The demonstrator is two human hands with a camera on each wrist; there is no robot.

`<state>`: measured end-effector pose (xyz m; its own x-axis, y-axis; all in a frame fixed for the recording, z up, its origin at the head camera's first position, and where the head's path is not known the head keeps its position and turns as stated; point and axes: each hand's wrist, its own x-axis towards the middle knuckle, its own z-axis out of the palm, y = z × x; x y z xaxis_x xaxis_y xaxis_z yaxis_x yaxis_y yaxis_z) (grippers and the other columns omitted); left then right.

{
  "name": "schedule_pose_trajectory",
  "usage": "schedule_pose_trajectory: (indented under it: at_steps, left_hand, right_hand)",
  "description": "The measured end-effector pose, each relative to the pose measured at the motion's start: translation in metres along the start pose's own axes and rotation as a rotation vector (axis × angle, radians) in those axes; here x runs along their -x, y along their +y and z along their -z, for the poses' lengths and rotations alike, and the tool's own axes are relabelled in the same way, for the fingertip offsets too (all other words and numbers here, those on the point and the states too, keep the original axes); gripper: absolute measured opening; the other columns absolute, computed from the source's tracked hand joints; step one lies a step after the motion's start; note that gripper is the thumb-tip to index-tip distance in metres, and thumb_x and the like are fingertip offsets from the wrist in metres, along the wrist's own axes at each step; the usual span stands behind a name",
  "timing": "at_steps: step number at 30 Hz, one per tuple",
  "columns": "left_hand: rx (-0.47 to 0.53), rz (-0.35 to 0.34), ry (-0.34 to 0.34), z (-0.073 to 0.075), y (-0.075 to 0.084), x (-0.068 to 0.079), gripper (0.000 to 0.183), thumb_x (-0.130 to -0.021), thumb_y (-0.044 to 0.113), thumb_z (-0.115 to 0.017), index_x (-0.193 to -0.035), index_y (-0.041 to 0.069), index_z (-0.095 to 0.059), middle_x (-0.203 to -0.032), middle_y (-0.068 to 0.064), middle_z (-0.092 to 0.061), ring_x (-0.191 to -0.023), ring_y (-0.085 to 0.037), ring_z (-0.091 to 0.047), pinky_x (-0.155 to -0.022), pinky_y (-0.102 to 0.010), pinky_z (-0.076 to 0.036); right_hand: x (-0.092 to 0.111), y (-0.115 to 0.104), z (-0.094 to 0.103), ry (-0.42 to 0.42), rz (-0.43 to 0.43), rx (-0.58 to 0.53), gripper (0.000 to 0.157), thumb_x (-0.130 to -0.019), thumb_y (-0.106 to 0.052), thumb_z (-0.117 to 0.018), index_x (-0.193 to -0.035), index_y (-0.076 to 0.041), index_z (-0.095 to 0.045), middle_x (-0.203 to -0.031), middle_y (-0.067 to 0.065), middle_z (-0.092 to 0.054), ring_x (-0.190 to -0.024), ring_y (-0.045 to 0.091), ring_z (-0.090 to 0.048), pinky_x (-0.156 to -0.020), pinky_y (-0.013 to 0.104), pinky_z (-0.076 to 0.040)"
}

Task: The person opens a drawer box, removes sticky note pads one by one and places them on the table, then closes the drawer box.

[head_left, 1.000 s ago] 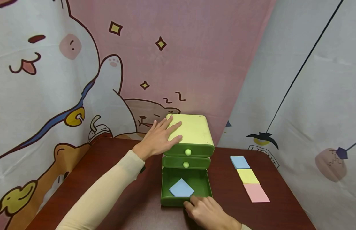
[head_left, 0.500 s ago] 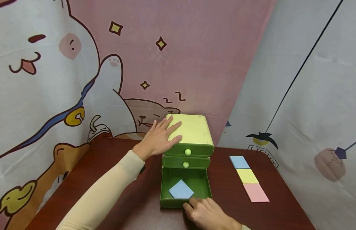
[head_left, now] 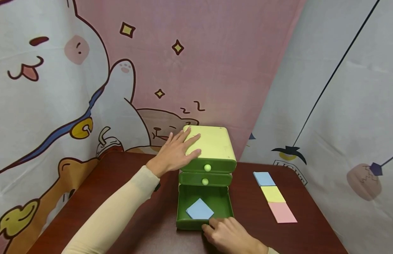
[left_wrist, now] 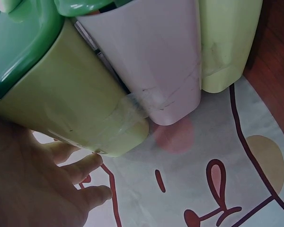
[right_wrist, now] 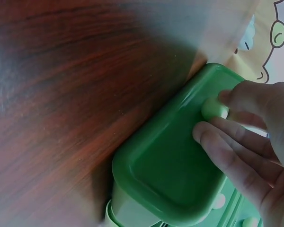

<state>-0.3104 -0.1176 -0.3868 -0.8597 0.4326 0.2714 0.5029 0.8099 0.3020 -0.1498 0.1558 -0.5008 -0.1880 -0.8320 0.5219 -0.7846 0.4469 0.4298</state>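
Note:
A small three-tier drawer cabinet [head_left: 212,141] with a pale yellow top and green drawer fronts stands on the table. My left hand [head_left: 174,153] rests on its top left side, fingers spread. The left wrist view shows that hand [left_wrist: 42,179] against the yellow top tier [left_wrist: 75,94]. The bottom drawer [head_left: 220,204] is pulled out, and a blue square of paper [head_left: 200,209] lies in it. In front of this drawer is my right hand [head_left: 229,234]; in the right wrist view its fingers [right_wrist: 213,137] pinch the drawer's round light green knob [right_wrist: 214,109].
To the cabinet's right, a blue square [head_left: 264,179], a yellow square [head_left: 272,194] and a pink square [head_left: 282,212] lie in a row on the dark red-brown table [head_left: 158,225]. A printed cartoon cloth [head_left: 231,70] hangs close behind the cabinet.
The bottom drawer has come slightly further out toward me, with the blue paper in it, between the first frame and the second. My left hand stays in place on top.

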Motion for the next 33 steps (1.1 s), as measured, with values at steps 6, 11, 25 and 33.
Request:
schedule_pose_trajectory:
  at_steps: [6, 11, 25, 33]
  left_hand:
    - [0.001, 0.009, -0.010, 0.001, 0.001, 0.001, 0.081, -0.116, 0.080, -0.032, -0.186, 0.040, -0.031, -0.199, -0.007, -0.013, -0.185, -0.041, -0.017, -0.149, -0.071, -0.005]
    - [0.000, 0.012, -0.013, 0.002, 0.001, 0.001, 0.081, -0.116, 0.080, -0.032, -0.186, 0.040, -0.031, -0.199, -0.006, -0.013, -0.185, -0.040, -0.017, -0.149, -0.070, -0.005]
    - [-0.016, 0.010, -0.010, 0.002, 0.001, 0.001, 0.081, -0.116, 0.081, -0.030, -0.186, 0.041, -0.030, -0.199, -0.007, -0.014, -0.185, -0.040, -0.018, -0.149, -0.070, -0.007]
    - [-0.007, 0.002, -0.003, 0.001, 0.000, 0.001, 0.081, -0.116, 0.081, -0.034, -0.186, 0.040, -0.032, -0.199, -0.008, -0.015, -0.185, -0.040, -0.015, -0.149, -0.071, -0.005]
  right_hand:
    - [-0.001, 0.003, -0.001, 0.040, -0.008, -0.064, 0.056, -0.126, -0.025, -0.032, -0.085, -0.023, -0.069, -0.070, -0.011, -0.057, -0.052, 0.004, -0.053, -0.041, 0.019, -0.031]
    - [-0.007, 0.008, 0.006, 0.031, -0.021, -0.135, 0.021, -0.103, -0.022, -0.086, -0.088, -0.023, -0.072, -0.075, -0.011, -0.060, -0.054, 0.003, -0.057, -0.044, 0.016, -0.035]
    - [-0.024, 0.023, 0.018, -0.020, -0.145, -0.296, 0.031, -0.083, -0.017, -0.106, -0.102, -0.025, -0.083, -0.087, -0.014, -0.069, -0.055, -0.008, -0.052, -0.052, 0.004, -0.035]
    - [-0.029, 0.036, 0.012, -0.009, -0.162, -0.328, 0.029, -0.084, -0.017, -0.106, -0.102, -0.025, -0.085, -0.087, -0.011, -0.072, -0.056, -0.010, -0.049, -0.054, 0.002, -0.035]
